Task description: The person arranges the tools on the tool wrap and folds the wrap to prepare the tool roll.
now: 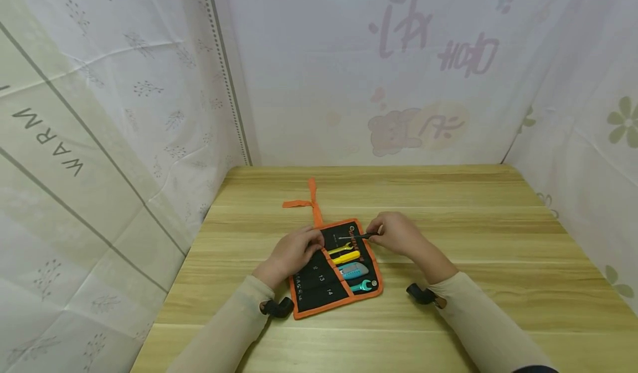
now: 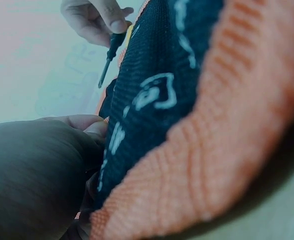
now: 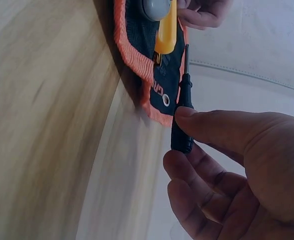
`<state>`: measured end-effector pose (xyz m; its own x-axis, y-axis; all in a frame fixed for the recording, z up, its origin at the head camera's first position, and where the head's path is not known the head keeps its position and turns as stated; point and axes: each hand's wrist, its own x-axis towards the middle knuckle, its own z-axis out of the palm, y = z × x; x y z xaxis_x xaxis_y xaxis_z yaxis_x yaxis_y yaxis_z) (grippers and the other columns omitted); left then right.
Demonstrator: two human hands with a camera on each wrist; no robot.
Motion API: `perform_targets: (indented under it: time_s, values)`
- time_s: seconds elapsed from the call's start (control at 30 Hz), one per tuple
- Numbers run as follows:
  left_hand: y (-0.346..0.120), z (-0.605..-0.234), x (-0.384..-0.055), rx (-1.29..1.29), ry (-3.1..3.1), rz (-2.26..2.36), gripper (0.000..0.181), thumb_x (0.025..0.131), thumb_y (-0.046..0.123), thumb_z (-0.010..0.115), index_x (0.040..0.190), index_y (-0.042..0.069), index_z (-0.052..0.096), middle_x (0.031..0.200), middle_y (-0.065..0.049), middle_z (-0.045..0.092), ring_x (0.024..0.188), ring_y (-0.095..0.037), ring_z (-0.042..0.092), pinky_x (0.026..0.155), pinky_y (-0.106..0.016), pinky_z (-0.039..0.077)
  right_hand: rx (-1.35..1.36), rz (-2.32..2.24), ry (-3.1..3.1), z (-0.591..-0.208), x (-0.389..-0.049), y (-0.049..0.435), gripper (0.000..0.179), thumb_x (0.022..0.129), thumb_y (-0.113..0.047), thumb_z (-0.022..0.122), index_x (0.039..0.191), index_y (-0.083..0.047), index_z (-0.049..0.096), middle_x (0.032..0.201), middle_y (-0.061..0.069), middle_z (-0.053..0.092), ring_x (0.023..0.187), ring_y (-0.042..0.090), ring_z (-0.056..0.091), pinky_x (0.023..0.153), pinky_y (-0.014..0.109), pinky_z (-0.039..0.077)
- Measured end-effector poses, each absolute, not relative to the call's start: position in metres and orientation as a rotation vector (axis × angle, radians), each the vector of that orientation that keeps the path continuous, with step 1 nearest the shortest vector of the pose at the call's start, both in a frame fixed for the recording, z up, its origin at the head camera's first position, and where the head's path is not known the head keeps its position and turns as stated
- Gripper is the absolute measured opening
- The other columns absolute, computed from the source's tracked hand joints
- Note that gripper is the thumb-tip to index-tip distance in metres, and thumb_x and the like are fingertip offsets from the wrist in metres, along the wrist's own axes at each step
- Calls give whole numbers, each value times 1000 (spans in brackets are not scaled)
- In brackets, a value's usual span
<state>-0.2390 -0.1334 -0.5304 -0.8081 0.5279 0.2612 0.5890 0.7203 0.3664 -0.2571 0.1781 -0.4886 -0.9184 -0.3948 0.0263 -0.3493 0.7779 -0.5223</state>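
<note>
A black fabric tool pouch (image 1: 309, 280) with orange trim lies unfolded on the table. My left hand (image 1: 295, 252) pinches the upper end of its pocket edge; the left wrist view shows the thumb (image 2: 96, 128) at the fabric. Between thumb and fingers, my right hand (image 1: 397, 233) holds a small screwdriver (image 3: 183, 122) by its black handle. Its metal shaft points left, over the pouch's top section. Out of the pockets stick a small yellow wrench (image 1: 344, 249), a yellow-handled tool (image 1: 346, 257), a blue-and-grey utility knife (image 1: 355, 271) and a teal wrench (image 1: 363, 286).
Orange tie straps (image 1: 315, 209) stretch from the pouch toward the back of the wooden table (image 1: 448, 317). Patterned cloth (image 1: 309, 85) hangs behind the table and at both sides. A black device (image 1: 277, 307) is worn at each wrist, the left one beside the pouch.
</note>
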Motion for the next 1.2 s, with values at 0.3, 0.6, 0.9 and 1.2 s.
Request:
perform_targets:
  time_s: [0.3,0.6,0.9,1.2]
  values:
    - [-133,-530,-239,-908,-2777,-657,9,102,17,72,100,25,68,98,12,58,82,-8,57,75,-32,54,-607,-776,2894,-494,-262,166,10,91,-18,85,98,-24,82,98,-8,69,81,9,65,69,32,54]
    - [-134,-530,-238,-916,-2774,-664,8,102,17,72,100,25,69,98,12,58,82,-7,57,75,-31,53,-632,-782,2892,-496,-264,157,10,90,-16,85,97,-23,82,100,-7,70,84,10,66,72,34,55]
    - [-134,-530,-237,-921,-2773,-659,6,103,20,71,101,25,69,98,12,58,81,-8,57,74,-31,53,-653,-773,2883,-495,-263,147,8,91,-16,84,95,-23,83,92,-10,65,77,8,62,68,32,52]
    - [-133,-529,-237,-927,-2760,-665,5,103,19,70,101,24,70,98,11,58,82,-8,56,75,-31,53,-690,-711,2919,-494,-265,139,9,90,-17,85,96,-22,84,91,-11,65,76,9,57,70,32,50]
